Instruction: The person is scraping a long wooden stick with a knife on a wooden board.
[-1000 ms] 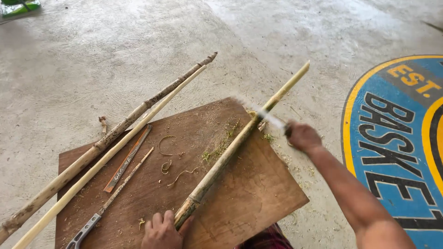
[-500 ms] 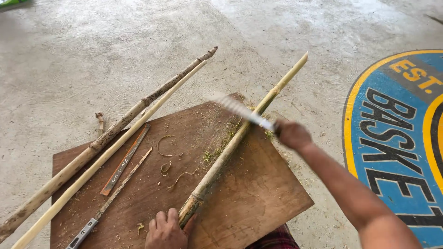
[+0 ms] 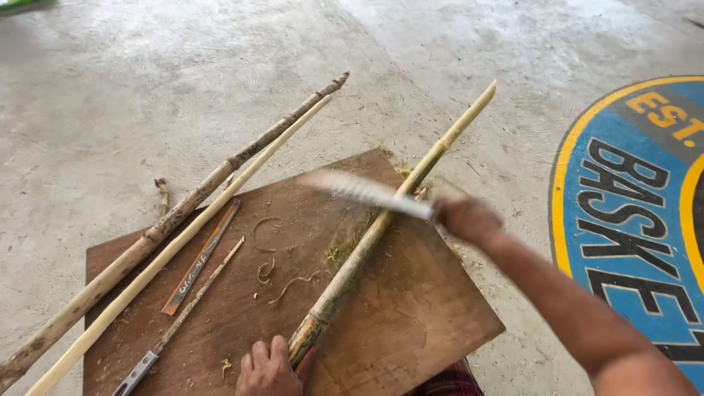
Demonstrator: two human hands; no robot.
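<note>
Head view, looking down on a brown wooden board [image 3: 411, 323] laid flat on a concrete floor [image 3: 147, 95]. The left hand [image 3: 268, 367], at the board's near edge, is clenched around the thick lower end of a bamboo pole [image 3: 381, 227]; the pole runs diagonally up and to the right across the board, its pale peeled tip reaching past the far edge over the floor. The right hand [image 3: 469, 220], blurred, is closed on the handle of a long blade [image 3: 363, 192], probably a machete, whose flat lies across the pole about midway along it; whether the edge touches the pole cannot be told. Thin curled shavings [image 3: 268, 253] and green scrapings lie on the board just left of the pole. Further left on the board lie a narrow flat strip [image 3: 199, 258] and a slim metal tool [image 3: 172, 330], both parallel to the pole. Two more poles cross the board's left corner: a rough, mottled unpeeled pole [image 3: 183, 209] and, touching it on the near side, a smooth pale peeled pole [image 3: 161, 257]. A painted blue and yellow round floor marking [image 3: 623, 183] fills the right edge. No containers appear in the view
</note>
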